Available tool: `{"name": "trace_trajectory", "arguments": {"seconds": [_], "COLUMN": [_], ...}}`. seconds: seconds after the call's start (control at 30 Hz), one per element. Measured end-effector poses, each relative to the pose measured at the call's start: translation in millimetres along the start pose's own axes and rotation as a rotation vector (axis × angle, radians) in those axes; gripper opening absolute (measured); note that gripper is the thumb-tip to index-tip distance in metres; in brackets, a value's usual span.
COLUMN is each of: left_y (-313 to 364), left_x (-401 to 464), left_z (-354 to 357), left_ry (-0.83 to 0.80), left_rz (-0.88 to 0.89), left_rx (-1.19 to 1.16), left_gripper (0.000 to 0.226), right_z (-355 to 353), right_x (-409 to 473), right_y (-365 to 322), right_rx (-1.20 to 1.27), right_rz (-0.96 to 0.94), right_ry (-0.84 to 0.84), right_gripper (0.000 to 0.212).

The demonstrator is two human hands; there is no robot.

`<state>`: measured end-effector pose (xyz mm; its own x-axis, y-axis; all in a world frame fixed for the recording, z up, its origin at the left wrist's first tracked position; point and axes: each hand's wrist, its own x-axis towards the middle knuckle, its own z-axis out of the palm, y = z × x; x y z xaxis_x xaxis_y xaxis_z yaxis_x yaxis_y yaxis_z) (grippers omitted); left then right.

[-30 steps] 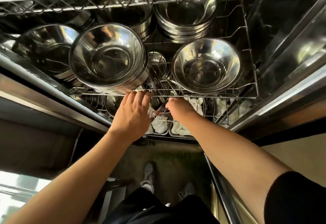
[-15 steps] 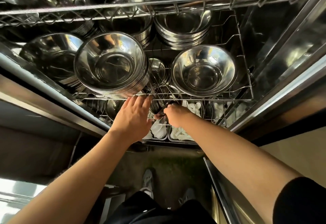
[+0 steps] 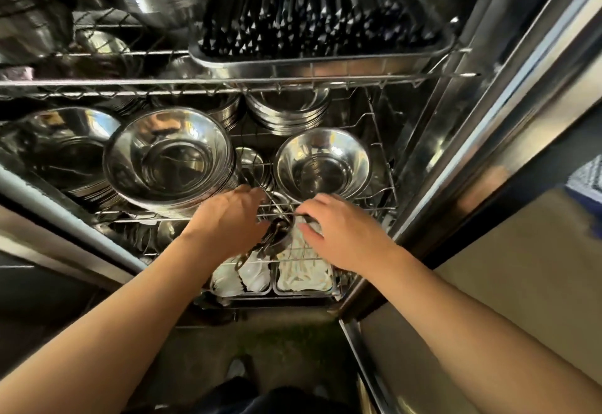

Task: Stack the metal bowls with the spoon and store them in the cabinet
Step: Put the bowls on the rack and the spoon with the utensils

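Observation:
A small metal bowl (image 3: 282, 238) with dark spoon handles (image 3: 257, 252) sticking out of it hangs just below the front wire of the middle shelf (image 3: 146, 218). My left hand (image 3: 228, 223) grips its left side and my right hand (image 3: 342, 234) pinches its right rim. On the shelf behind them stand a tall stack of large metal bowls (image 3: 169, 166), a smaller bowl stack (image 3: 322, 166) to its right, and another stack (image 3: 62, 149) at far left. Small bowls (image 3: 252, 162) sit between the stacks, partly hidden by my left hand's fingers.
Flat stacks of metal dishes (image 3: 290, 117) fill the shelf's back. A metal tray of dark chopsticks (image 3: 322, 25) sits on the upper shelf. Containers of white items (image 3: 303, 275) lie on the lower shelf. The cabinet's steel frame (image 3: 488, 104) runs along the right.
The view has tilted up, showing the chopstick tray. Both hands have risen from under the shelf to its front wire, and the small bowl with spoons now shows between them.

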<state>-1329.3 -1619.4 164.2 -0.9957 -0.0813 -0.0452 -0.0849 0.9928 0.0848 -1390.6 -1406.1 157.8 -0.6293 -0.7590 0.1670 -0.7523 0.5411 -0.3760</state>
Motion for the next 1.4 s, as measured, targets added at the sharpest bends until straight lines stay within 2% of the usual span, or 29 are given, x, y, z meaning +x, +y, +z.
{"name": "trace_trajectory", "arguments": {"seconds": [0.13,0.3,0.43,0.57,0.67,0.83,1.13,1.33,1.4], "left_y": [18.6,35.8,38.2,34.4,29.5,25.4,10.7,15.8,17.3], "left_x": [23.1,44.4,56.4,62.5,61.4,53.6,30.4,18.1,14.0], "left_z": [-9.9,-11.8,1.6,15.2,19.0,22.6,24.2,26.6,27.0], "left_ry": [0.058,0.092,-0.053,-0.14,-0.185,-0.152,-0.095,0.073,0.137], "left_rz": [0.051,0.082,0.062,0.004,-0.026,-0.04,-0.095,-0.083,-0.064], "left_rx": [-0.027,-0.022,0.009,-0.059,-0.135,-0.237,-0.213,-0.124,-0.094], "left_gripper": [0.061,0.092,0.122,0.132,0.129,0.126,0.126,0.099,0.09], "right_z": [-31.5,-41.0,-31.1,-24.0,-21.6,-16.4,-5.2,-3.4,-4.7], "right_x": [1.2,12.6,18.5,23.5,25.1,26.9,36.3,41.1,43.7], "right_y": [13.2,37.9,49.2,52.6,54.7,54.2,40.9,39.0,39.6], "right_rx": [-0.054,-0.142,-0.124,-0.019,0.005,0.009,0.017,0.061,0.163], "right_rz": [0.1,0.341,0.482,0.598,0.637,0.631,0.556,0.544,0.561], "right_ry": [0.089,-0.03,-0.138,-0.208,-0.237,-0.222,-0.226,-0.234,-0.194], "right_gripper": [0.04,0.087,0.125,0.142,0.144,0.141,0.143,0.14,0.13]}}
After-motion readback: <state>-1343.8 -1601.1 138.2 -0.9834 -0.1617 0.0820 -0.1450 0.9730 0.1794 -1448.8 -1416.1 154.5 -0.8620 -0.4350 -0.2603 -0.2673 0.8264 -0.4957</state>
